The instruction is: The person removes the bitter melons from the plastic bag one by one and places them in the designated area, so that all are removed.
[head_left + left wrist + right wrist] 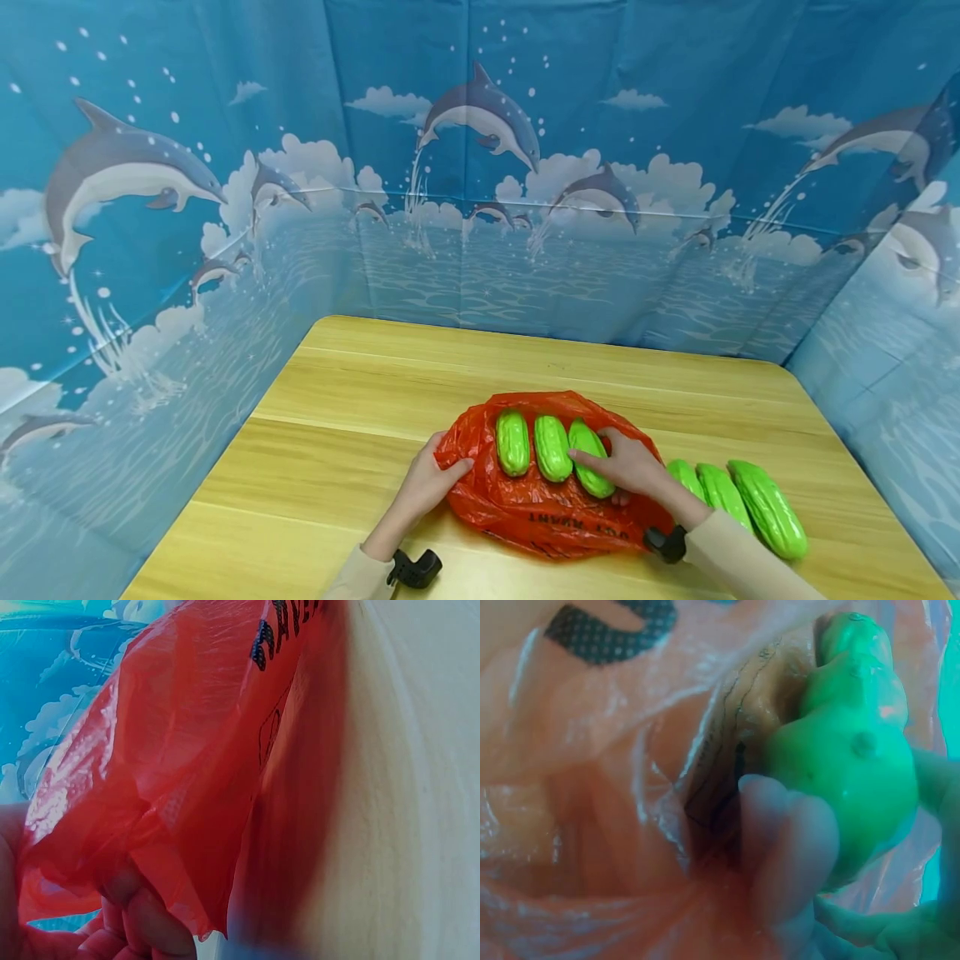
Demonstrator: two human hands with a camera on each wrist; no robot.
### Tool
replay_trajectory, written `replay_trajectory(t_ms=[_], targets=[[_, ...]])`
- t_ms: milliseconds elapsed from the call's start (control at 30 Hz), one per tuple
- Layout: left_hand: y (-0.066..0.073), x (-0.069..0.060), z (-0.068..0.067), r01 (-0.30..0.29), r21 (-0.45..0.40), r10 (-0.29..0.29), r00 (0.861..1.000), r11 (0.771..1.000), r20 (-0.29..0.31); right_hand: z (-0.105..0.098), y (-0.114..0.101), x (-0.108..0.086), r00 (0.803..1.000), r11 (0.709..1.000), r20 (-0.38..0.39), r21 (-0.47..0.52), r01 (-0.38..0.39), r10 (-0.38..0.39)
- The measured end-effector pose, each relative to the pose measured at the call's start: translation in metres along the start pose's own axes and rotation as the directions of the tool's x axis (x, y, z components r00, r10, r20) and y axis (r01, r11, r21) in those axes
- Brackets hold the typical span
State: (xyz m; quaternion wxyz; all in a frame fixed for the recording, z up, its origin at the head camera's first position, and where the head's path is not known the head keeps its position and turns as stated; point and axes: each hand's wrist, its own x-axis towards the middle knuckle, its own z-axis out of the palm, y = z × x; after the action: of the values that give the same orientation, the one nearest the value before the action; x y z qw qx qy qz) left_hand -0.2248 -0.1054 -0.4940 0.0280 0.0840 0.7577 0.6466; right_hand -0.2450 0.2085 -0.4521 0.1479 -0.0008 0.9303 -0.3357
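Observation:
A red plastic bag (517,508) with black print lies with its mouth spread wide on the table. My left hand (429,475) grips the bag's left rim; in the left wrist view curled fingers (154,922) hold the thin red film. Inside the bag, two glossy green bitter melons (513,443) (552,448) lie side by side. A third bitter melon (581,437), tilted beside them, is held by my right hand (633,462) between thumb and fingers. The right wrist view shows this lumpy melon (855,750) close up, with fingertips (795,840) against it.
Several more green bitter melons (768,508) lie on the wooden table (315,467) to the right of the bag, partly behind my right forearm. A blue dolphin-print curtain (480,267) stands along the table's back and sides.

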Motion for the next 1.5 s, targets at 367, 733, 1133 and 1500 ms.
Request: replay_trajectory(t_ms=[367,733,1133,1500], targets=[[0.001,-0.002,0.001,0.003,-0.032,-0.003,1.0,0.999,-0.008,-0.005,0.003,-0.002,0.995,0.986,0.102,0.166,-0.03,0.013],[0.031,-0.011,0.001,0.008,0.004,-0.008,1.0,1.0,-0.002,0.001,0.009,-0.003,0.996,0.951,0.091,0.305,-0.045,0.019],[0.037,-0.013,0.0,0.006,0.015,-0.006,1.0,1.0,0.014,0.009,0.011,-0.004,0.999,0.956,0.045,0.29,-0.033,0.021],[0.037,-0.012,0.0,0.007,0.011,-0.007,1.0,1.0,0.022,0.013,0.012,0.001,0.997,0.971,0.051,0.229,-0.065,0.055]])
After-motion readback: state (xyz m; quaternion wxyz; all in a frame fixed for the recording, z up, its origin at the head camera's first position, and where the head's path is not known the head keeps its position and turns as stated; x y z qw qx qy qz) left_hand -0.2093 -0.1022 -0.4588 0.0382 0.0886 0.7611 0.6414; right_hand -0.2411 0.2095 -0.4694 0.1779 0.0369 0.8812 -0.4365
